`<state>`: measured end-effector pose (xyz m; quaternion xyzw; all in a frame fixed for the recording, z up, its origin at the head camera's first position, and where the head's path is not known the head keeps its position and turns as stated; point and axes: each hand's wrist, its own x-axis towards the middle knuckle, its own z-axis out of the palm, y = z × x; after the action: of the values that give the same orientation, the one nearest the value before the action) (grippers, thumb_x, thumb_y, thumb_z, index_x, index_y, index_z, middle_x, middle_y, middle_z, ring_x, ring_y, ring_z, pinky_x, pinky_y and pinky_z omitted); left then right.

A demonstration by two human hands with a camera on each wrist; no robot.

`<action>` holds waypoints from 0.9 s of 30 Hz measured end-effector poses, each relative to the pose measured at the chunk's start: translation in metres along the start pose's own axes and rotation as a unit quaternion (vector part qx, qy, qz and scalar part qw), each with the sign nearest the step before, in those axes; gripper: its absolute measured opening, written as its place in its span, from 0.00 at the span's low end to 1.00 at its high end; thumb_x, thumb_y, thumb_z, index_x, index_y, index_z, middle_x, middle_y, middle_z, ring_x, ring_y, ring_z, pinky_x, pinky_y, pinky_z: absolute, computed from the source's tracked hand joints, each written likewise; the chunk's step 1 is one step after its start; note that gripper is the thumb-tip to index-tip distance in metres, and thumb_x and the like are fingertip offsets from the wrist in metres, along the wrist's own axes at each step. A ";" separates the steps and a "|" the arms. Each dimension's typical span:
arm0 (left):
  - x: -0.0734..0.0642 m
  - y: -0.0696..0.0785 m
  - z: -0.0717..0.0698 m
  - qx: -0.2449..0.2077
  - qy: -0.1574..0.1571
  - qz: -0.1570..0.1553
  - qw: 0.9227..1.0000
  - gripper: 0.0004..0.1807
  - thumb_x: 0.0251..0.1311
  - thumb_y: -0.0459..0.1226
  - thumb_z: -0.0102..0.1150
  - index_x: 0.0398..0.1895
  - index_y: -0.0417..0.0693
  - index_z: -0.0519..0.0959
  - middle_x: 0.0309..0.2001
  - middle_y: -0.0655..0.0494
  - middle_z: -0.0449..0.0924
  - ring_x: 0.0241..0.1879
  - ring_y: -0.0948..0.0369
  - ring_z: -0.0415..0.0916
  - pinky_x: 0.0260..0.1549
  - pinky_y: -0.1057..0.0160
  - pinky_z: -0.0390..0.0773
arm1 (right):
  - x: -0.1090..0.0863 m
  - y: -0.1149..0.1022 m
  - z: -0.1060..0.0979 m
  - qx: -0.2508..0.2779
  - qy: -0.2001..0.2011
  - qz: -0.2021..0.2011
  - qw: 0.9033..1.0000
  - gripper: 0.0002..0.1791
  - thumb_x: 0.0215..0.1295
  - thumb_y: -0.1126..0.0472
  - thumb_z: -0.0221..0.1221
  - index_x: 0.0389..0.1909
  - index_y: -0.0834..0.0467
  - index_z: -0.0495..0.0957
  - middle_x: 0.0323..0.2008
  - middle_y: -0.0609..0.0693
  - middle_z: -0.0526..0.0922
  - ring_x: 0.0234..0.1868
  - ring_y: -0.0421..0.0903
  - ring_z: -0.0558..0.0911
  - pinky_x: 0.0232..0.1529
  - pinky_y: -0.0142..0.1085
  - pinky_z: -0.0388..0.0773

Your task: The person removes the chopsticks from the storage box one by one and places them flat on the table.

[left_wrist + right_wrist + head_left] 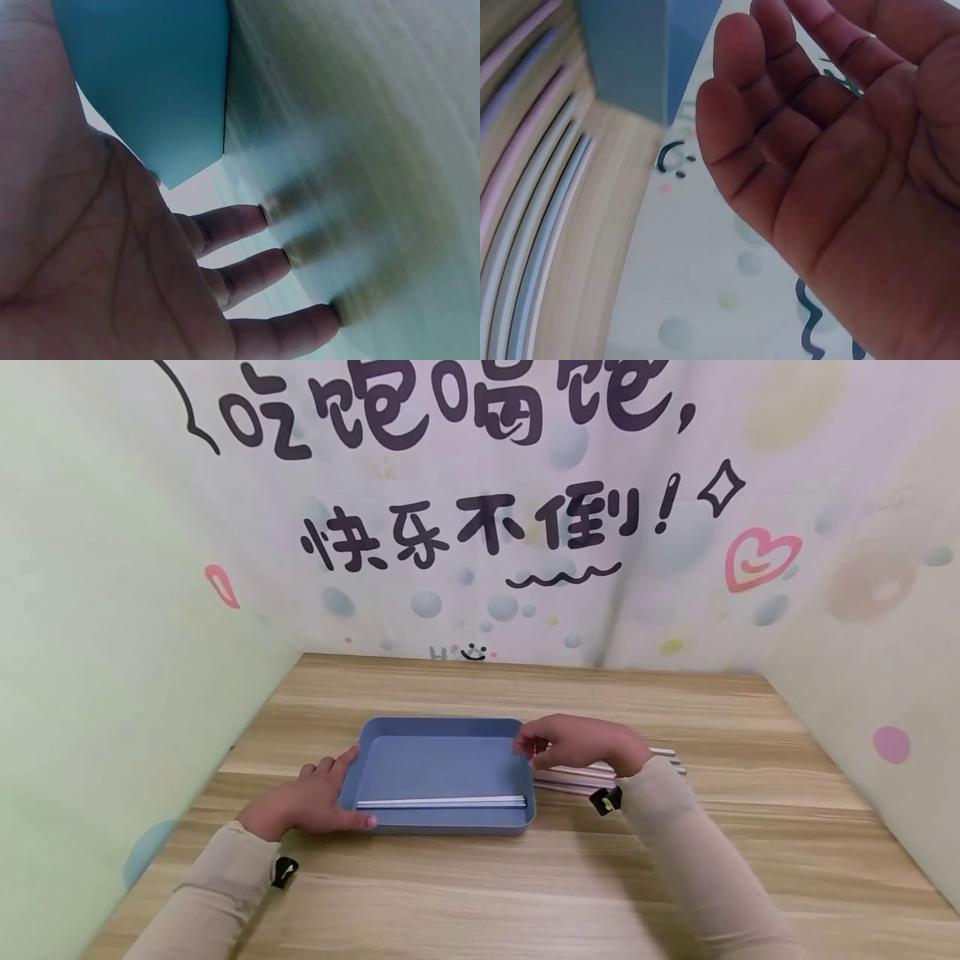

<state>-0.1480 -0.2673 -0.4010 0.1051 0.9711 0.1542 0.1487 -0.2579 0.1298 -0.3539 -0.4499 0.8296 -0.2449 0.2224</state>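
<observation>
A shallow blue tray [442,764] lies on the table. Along its near side lie thin, straight white sticks [442,802], close together. My left hand [315,793] rests at the tray's left end, thumb over the near left corner. In the left wrist view its fingers are extended, their tips at the tabletop beside the tray wall. My right hand [573,743] is over the tray's right rim, fingers loosely bent; nothing shows in them in the right wrist view. Under and beside it are several thin pink, purple, white and bluish sticks [532,217] on the table, partly hidden in the head view.
The wood-grain table [480,893] meets a printed back curtain [465,610] with black lettering. Pale side panels [885,635] stand left and right. A small black device [606,800] sits at the right wrist, another black device [284,872] at the left.
</observation>
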 end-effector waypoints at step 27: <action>0.000 0.003 -0.001 0.001 0.003 -0.003 1.000 0.68 0.46 0.68 0.66 0.77 0.36 0.44 0.61 0.27 0.62 0.58 0.31 0.60 0.52 0.35 0.68 | 0.060 -0.030 0.011 0.045 -0.019 -0.015 0.999 0.15 0.68 0.65 0.60 0.54 0.59 0.78 0.38 0.45 0.79 0.43 0.44 0.76 0.44 0.38 0.74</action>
<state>-0.1479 -0.2649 -0.3991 0.1016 0.9720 0.1531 0.1465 -0.2618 0.0617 -0.3536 -0.4565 0.8064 -0.2768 0.2543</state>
